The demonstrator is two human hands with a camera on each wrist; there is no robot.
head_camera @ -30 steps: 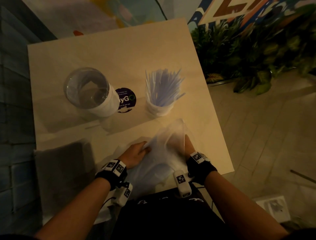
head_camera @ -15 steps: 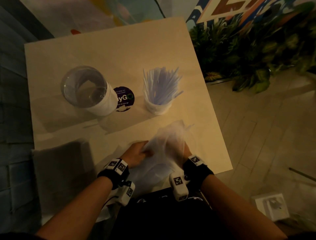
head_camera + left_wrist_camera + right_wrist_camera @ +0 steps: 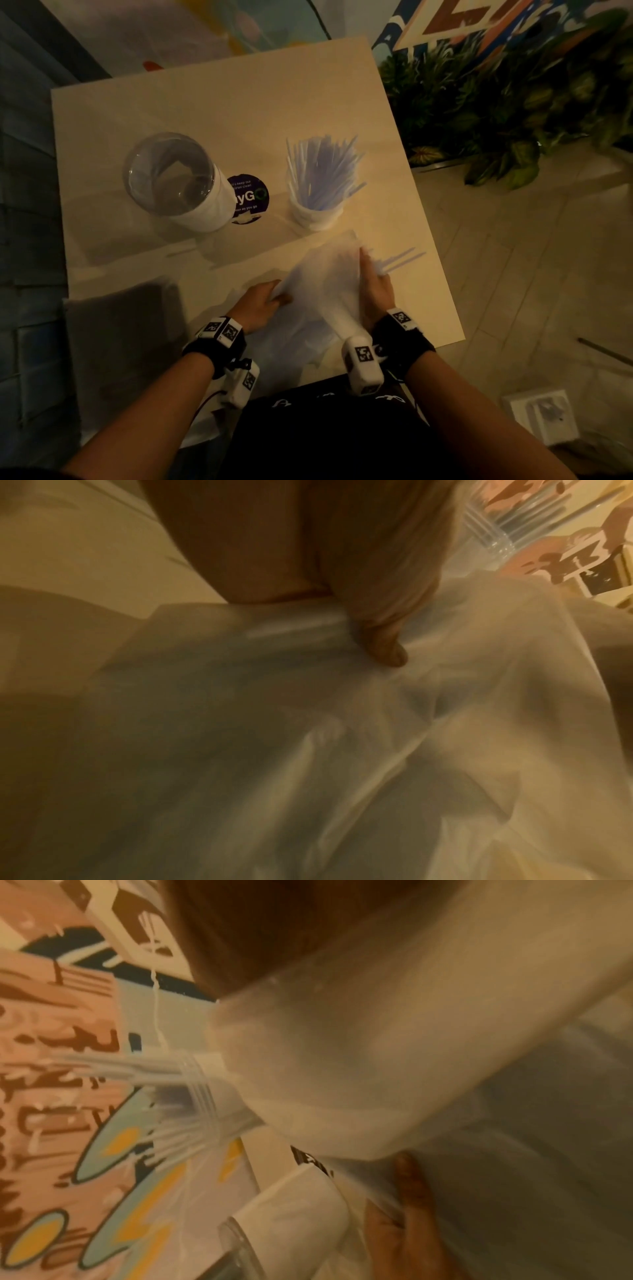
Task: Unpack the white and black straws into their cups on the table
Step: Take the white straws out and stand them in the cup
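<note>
On the pale table (image 3: 212, 102) stand two cups: a clear cup (image 3: 171, 181) with a white wrap at the left, and a cup of white straws (image 3: 318, 192) to its right. A translucent plastic bag (image 3: 322, 294) lies near the front edge. My left hand (image 3: 274, 296) pinches the bag's left edge; the left wrist view shows the thumb (image 3: 387, 647) pressed into the film (image 3: 308, 750). My right hand (image 3: 373, 274) grips a bundle of white straws (image 3: 400, 260) that sticks out up and to the right of the bag. No black straws show.
A round dark sticker (image 3: 248, 198) lies between the cups. A grey seat (image 3: 126, 342) stands at the table's front left. Leafy plants (image 3: 513, 102) rise beyond the right edge, and a white box (image 3: 544, 414) sits on the floor below it.
My right hand has come out from behind the bag toward the upper right, and a bundle of white straws now shows beyond its fingers. The left hand stays on the bag's edge.
</note>
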